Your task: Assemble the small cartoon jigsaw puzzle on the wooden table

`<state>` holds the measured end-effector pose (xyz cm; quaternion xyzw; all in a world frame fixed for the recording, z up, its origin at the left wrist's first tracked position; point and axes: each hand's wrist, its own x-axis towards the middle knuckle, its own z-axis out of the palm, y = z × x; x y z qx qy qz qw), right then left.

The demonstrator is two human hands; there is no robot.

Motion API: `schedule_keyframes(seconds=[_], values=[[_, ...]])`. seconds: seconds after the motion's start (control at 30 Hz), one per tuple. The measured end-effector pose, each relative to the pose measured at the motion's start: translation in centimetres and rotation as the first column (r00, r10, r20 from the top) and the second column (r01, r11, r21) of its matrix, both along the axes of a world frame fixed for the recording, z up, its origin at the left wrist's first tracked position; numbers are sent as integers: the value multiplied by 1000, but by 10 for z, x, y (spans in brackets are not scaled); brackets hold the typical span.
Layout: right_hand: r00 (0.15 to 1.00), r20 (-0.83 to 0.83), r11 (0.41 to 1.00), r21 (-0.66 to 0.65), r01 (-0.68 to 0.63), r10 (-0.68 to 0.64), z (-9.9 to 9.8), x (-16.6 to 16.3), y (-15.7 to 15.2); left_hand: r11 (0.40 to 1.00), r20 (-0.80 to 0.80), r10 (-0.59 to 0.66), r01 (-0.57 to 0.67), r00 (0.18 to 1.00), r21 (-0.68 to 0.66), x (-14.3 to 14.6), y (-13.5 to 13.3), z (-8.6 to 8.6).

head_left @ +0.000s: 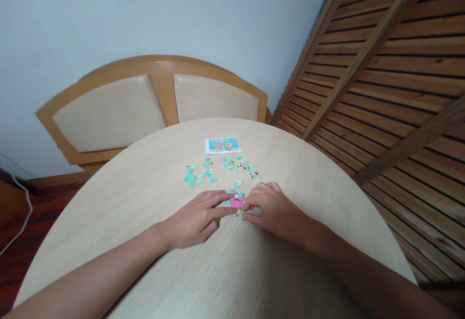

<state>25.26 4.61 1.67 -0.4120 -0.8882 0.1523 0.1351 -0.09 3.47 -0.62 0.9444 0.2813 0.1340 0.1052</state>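
A partly joined jigsaw puzzle (237, 202) with a pink cartoon figure lies flat between my hands. My left hand (201, 217) rests on its left side, fingers stretched out and pressing on the pieces. At its right edge my right hand (271, 210) has thumb and fingers bent close around the border; whatever they pinch is hidden. Loose turquoise puzzle pieces (190, 175) are spread beyond the left hand, and more loose pieces (232, 164) lie further right. A single pale piece (238, 183) sits just above the joined part.
A picture card (223, 145) showing a pink and a yellow figure lies behind the pieces on the round wooden table (152, 280). A padded bench back (163, 91) stands against the wall. Wooden slats (363, 115) rise on the right, and a white cable (27, 207) hangs at left.
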Motion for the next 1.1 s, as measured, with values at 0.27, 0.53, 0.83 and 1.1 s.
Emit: schedule_keyframes(seconds=[0.27, 0.53, 0.83, 1.1], values=[[999, 22, 999, 11, -44, 44, 2, -1, -1, 999, -27, -5, 7, 1000, 53, 2, -2, 3], [986, 9, 986, 24, -164, 164, -1, 5, 3, 995, -76, 18, -10, 997, 102, 6, -6, 9], [945, -40, 945, 43, -323, 325, 1, 11, 11, 998, -45, -5, 8, 999, 68, 6, -6, 11], [967, -86, 971, 44, -237, 240, 0, 11, 15, 997, 3, -47, 47, 999, 57, 4, -7, 13]])
